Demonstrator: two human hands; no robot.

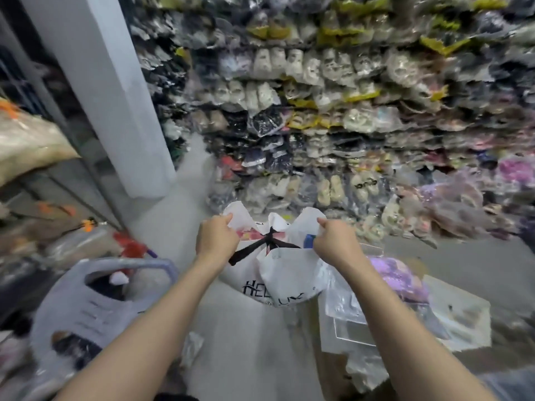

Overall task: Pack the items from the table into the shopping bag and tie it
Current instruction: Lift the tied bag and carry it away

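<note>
A white plastic shopping bag (285, 280) with black lettering hangs in front of me, held up over the floor. My left hand (215, 240) pinches the bag's left handle flap. On the right handle flap my right hand (335, 241) is closed. Between the hands the bag's mouth gapes, showing a black strap-like item (254, 247), something pink and a blue item (309, 241) inside. The bag's lower part is partly folded over itself.
A grey plastic basket (92, 311) with dark goods stands at the lower left. Clear packets and a purple item (402, 279) lie on a box at the right. Shelves of packaged masks (333, 117) fill the wall ahead. A white pillar (110, 96) rises at the left.
</note>
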